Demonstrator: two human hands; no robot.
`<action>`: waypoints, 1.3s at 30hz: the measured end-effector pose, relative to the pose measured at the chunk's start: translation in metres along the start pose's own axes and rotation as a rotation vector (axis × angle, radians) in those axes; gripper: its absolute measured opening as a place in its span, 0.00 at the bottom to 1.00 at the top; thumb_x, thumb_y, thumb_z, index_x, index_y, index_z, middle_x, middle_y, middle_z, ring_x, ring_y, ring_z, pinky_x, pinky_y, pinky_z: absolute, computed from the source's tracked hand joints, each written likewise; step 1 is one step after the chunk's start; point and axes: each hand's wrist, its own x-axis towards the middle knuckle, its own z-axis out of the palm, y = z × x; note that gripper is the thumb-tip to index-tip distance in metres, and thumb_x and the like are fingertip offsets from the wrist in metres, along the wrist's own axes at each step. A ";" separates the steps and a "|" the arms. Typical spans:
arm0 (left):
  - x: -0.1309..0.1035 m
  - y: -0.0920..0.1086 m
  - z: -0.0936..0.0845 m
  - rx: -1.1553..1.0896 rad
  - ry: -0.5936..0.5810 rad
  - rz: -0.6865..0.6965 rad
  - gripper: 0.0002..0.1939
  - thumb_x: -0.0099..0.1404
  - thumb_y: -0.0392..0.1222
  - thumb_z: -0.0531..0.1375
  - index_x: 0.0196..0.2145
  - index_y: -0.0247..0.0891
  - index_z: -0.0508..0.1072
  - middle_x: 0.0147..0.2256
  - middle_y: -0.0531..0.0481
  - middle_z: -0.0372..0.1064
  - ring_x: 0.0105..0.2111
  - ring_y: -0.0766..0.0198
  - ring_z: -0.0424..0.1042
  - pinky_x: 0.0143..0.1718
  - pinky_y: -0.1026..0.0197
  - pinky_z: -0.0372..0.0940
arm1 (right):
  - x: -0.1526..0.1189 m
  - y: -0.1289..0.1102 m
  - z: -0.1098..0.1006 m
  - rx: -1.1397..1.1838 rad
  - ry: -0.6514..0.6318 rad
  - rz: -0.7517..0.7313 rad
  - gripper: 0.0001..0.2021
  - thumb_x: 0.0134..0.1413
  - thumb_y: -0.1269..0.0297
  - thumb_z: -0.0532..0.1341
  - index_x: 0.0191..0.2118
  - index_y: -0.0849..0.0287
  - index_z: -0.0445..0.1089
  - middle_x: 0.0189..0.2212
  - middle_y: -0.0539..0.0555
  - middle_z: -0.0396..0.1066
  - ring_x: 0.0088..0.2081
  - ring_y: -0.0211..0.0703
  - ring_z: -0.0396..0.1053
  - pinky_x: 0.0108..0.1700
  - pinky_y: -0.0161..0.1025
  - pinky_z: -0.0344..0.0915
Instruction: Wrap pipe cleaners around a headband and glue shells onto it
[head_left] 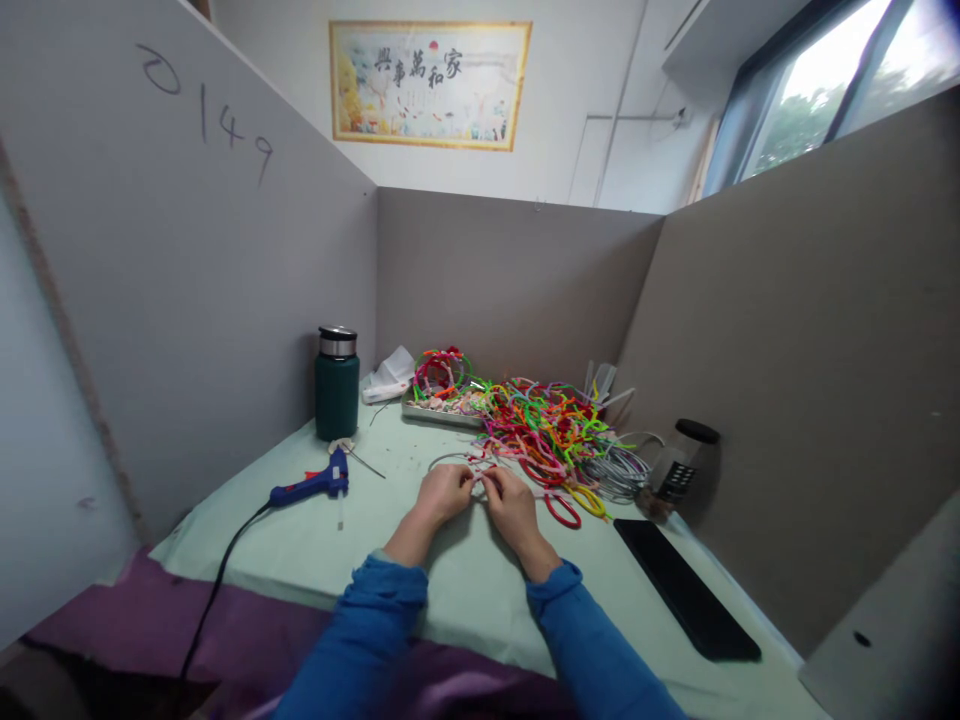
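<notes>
Over the middle of the table, my left hand point(448, 492) and my right hand point(511, 507) meet fingertip to fingertip, both pinched closed. Between them is a thin pale-pink strand, apparently a pipe cleaner point(478, 476), mostly hidden by the fingers. A thin grey wire hoop point(442, 458) curves out behind the fingertips; whether the fingers also grip it I cannot tell. Just beyond my right hand lies a tangled heap of bright pipe cleaners point(547, 425). Red-handled scissors point(564, 510) lie beside that hand, partly covered.
On the left are a blue glue gun point(315, 484) with a trailing cord and a dark green bottle point(337, 390). A metal tray point(442, 416) stands at the back. Coiled grey wire point(615, 472), a black-lidded jar point(679, 470) and a black phone-like slab point(686, 590) are on the right.
</notes>
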 end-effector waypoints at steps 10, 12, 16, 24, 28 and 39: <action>-0.002 0.004 -0.003 0.029 0.013 -0.033 0.12 0.59 0.40 0.53 0.30 0.41 0.77 0.29 0.47 0.75 0.30 0.62 0.69 0.29 0.64 0.53 | -0.001 -0.009 0.001 0.022 0.009 -0.067 0.09 0.55 0.68 0.54 0.31 0.56 0.71 0.28 0.52 0.72 0.30 0.43 0.68 0.33 0.36 0.60; -0.002 0.005 -0.004 0.031 0.030 -0.043 0.12 0.58 0.39 0.53 0.29 0.42 0.77 0.29 0.48 0.75 0.29 0.62 0.69 0.29 0.64 0.53 | -0.001 -0.011 0.001 0.027 0.004 -0.088 0.09 0.56 0.68 0.54 0.32 0.56 0.71 0.28 0.52 0.72 0.31 0.43 0.68 0.33 0.36 0.60; 0.001 0.002 -0.003 -0.056 0.076 -0.063 0.11 0.57 0.39 0.53 0.28 0.40 0.77 0.27 0.48 0.74 0.28 0.63 0.68 0.29 0.64 0.54 | 0.000 -0.016 -0.001 0.057 0.009 -0.111 0.09 0.57 0.67 0.54 0.34 0.56 0.72 0.29 0.53 0.73 0.32 0.42 0.69 0.35 0.36 0.61; 0.013 -0.010 0.006 -0.573 0.075 -0.046 0.13 0.56 0.44 0.52 0.24 0.35 0.72 0.20 0.53 0.67 0.23 0.67 0.64 0.28 0.66 0.57 | 0.000 -0.018 -0.001 0.092 0.033 -0.115 0.12 0.61 0.66 0.51 0.36 0.57 0.72 0.30 0.53 0.72 0.33 0.42 0.69 0.37 0.36 0.61; 0.013 -0.009 0.006 -0.663 0.092 -0.069 0.14 0.55 0.45 0.52 0.19 0.35 0.69 0.18 0.53 0.64 0.22 0.67 0.62 0.27 0.66 0.56 | 0.000 -0.017 -0.001 0.078 0.024 -0.130 0.11 0.60 0.67 0.52 0.37 0.58 0.71 0.31 0.53 0.72 0.33 0.42 0.69 0.37 0.36 0.61; 0.014 -0.009 0.009 -0.778 0.036 -0.025 0.13 0.53 0.46 0.55 0.27 0.33 0.73 0.18 0.55 0.61 0.21 0.68 0.60 0.25 0.65 0.55 | 0.000 -0.015 0.001 0.121 0.076 0.038 0.11 0.60 0.63 0.52 0.33 0.59 0.69 0.27 0.52 0.71 0.26 0.39 0.65 0.31 0.34 0.58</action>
